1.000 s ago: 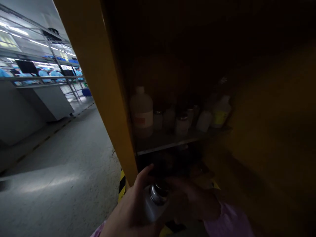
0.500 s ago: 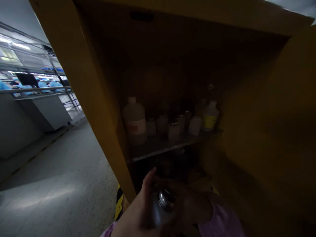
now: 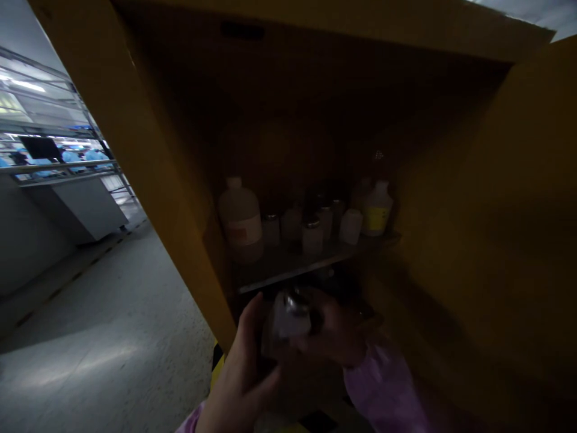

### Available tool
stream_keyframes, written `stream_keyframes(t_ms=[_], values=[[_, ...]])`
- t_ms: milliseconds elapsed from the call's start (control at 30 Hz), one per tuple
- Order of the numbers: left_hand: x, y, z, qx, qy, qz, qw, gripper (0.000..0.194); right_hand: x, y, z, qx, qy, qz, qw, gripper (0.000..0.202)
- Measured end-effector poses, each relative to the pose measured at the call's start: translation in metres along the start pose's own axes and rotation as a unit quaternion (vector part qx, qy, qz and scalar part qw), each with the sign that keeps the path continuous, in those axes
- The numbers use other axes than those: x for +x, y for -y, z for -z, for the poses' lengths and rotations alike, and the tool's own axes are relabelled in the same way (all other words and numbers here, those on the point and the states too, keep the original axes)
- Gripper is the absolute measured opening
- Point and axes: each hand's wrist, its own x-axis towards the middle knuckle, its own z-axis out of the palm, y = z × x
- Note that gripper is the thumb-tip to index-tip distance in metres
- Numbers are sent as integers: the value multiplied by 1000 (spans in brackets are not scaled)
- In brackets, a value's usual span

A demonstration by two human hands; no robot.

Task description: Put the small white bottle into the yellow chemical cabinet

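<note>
A small metal can (image 3: 288, 319) is held in front of the open yellow cabinet (image 3: 148, 168), just below the edge of its shelf (image 3: 288, 273). The left hand (image 3: 241, 373) is wrapped around the can's left side, thumb raised along it. The right hand (image 3: 336, 331) is closed over the can's top and right side; exact finger placement is lost to dim light and blur. A pink sleeve (image 3: 383, 391) is seen on the right wrist. A strip of yellow and black floor marking (image 3: 217, 367) is glimpsed beside the left hand.

On the shelf above the hands, a row of containers is noted: a large pale bottle (image 3: 241, 219) with a reddish label at the left, several small jars (image 3: 311, 231) in the middle, and a white bottle with a yellow label (image 3: 376, 210) at the right. The upper part of the cabinet interior is too dark to read.

At far left, past the cabinet side, grey floor (image 3: 99, 337) and a bench (image 3: 67, 180) are visible, with people in blue (image 3: 83, 156) at work behind it under strip lighting.
</note>
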Motion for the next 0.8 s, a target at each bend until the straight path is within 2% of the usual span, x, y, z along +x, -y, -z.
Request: stream_keyframes(t_ms=[67, 133, 233, 300, 367, 500, 600, 700, 767, 800], values=[[0, -2, 1, 15, -18, -16, 1000, 60, 24, 5, -1, -13, -55, 30, 998, 48], [0, -2, 3, 28, -26, -32, 999, 59, 49, 13, -4, -71, -124, 66, 988, 44], [-1, -3, 6, 24, -32, -34, 999, 60, 80, 23, -7, -235, -198, 35, 951, 47], [-2, -3, 8, 14, -37, -25, 999, 58, 94, 27, -7, -326, -206, -1, 923, 49], [-1, -2, 10, 18, -16, -38, 999, 57, 102, 26, -8, -375, -206, 2, 904, 52], [3, 5, 17, 34, 59, -82, 994, 63, 108, 14, -9, -386, -214, 42, 896, 49], [3, 7, 18, 33, 61, -82, 994, 64, 99, 0, -8, -368, -224, 92, 898, 51], [1, 3, 15, 33, 33, -78, 996, 61, 64, -15, -9, -330, -237, 141, 903, 60], [1, 0, 13, 36, 6, -62, 997, 58, 24, -24, -11, -283, -208, 100, 931, 62], [1, -2, 12, 46, 2, -57, 997, 57, 1, -28, -13, -250, -149, 55, 955, 58]])
